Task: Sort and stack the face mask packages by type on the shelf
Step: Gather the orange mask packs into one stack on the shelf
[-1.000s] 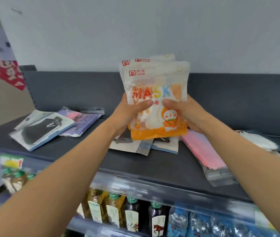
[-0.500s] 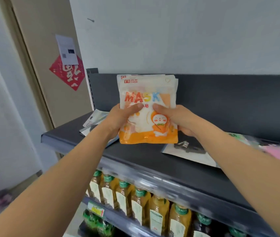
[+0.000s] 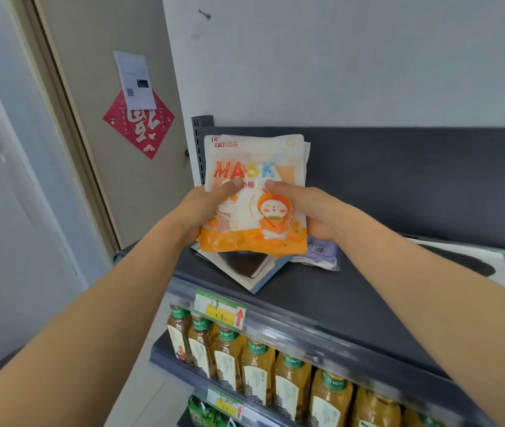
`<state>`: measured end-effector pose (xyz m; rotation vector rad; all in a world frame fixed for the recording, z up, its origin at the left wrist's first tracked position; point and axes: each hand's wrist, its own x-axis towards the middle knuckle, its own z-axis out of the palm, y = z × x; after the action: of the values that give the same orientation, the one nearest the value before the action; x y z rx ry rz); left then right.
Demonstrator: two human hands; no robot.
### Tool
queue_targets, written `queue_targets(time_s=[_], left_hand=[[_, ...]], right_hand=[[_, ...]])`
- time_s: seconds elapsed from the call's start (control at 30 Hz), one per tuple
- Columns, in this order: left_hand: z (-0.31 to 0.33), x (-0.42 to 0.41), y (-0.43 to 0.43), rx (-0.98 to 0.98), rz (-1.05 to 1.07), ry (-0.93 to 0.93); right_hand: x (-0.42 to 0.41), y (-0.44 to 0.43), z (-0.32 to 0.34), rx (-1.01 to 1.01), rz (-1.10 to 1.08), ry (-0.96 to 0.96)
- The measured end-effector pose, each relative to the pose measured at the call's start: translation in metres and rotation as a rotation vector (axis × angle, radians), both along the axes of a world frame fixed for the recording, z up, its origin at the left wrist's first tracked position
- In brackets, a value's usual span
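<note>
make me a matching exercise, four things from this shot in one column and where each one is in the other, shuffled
Things:
1. orange MASK packages
2. black mask package
3. red diamond decoration
4. tea bottles

Places:
A. on the door at the left
B. on the lower shelf
C. held in both hands above the top shelf
D. lying flat on the top shelf under the held stack

Pairs: 1-C, 2-D, 3-A, 4-B

1. A small retail shop is indicated.
2. Rows of identical amber drink bottles with green caps (image 3: 257, 374) are stocked under a dark grey metal shelf (image 3: 353, 291).
3. A yellow-and-green paper price tag (image 3: 220, 309) is clipped to its edge.
</note>
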<state>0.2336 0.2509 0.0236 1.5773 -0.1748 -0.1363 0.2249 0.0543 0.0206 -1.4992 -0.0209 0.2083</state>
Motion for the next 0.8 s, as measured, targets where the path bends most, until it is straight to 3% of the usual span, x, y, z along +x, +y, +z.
queue_targets(time_s=[0.37, 0.8], left_hand=[[-0.015, -0.005, 0.056, 0.027, 0.180, 0.039], [-0.037, 0.017, 0.101, 0.029, 0.155, 0.153]], right_hand=[[0.026, 0.055, -0.009, 0.008, 0.189, 0.053], [0.038, 0.090, -0.025, -0.101, 0.315, 0.051]])
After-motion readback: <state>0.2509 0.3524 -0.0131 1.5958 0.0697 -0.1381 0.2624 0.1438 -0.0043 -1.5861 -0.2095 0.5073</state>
